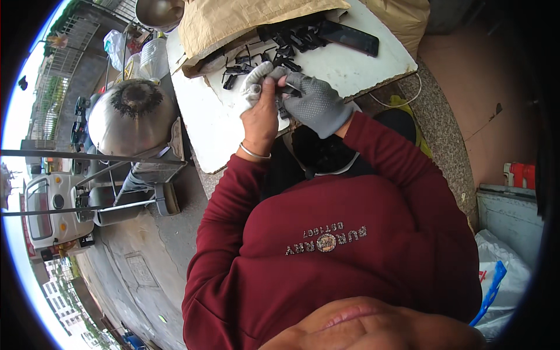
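Note:
Both my hands meet over the near edge of a white board (356, 79). My left hand (261, 114) wears a bangle, and white cloth covers some of its fingers; its thumb and fingers are pinched together. Against it closes my right hand (318, 104), in a grey dotted glove with bare fingertips. A small black part (291, 91) shows at the right fingers; what the left fingers pinch is hidden. Loose black plastic parts (289, 44) are heaped on the board just beyond my hands. Below them, a light-rimmed container (338, 170) at my lap holds a dark mass.
A brown paper sack (233, 20) lies across the board's far side, beside a black phone (350, 38). Left of the board stands a large metal bowl (131, 116), upside down with a blackened base. A grey box (507, 213) stands at right, above a plastic bag (501, 262).

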### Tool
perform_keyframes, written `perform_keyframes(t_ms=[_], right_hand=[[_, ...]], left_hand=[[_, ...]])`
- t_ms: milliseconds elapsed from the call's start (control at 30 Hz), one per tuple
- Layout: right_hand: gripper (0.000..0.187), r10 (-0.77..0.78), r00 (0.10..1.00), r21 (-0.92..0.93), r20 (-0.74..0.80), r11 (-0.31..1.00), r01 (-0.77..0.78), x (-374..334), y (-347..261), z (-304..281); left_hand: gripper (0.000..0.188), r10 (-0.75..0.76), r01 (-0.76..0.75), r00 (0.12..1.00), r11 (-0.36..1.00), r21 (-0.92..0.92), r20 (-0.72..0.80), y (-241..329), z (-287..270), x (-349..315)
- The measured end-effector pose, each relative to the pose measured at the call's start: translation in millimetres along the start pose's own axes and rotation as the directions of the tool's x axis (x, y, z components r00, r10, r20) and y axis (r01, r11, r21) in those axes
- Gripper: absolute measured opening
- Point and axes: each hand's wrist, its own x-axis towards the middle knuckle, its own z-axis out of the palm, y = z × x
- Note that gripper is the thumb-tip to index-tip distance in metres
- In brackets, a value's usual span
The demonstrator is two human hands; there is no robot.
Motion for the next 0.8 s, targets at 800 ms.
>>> perform_keyframes(t_ms=[800], right_hand=[[0.02,0.066,0.991,0.009,0.115,0.998,-0.067,-106.6,-75.5,27.9]], left_hand=[[0.024,-0.281,0.288,0.922,0.958,0.013,0.266,-5.1,-63.5,-143.8]])
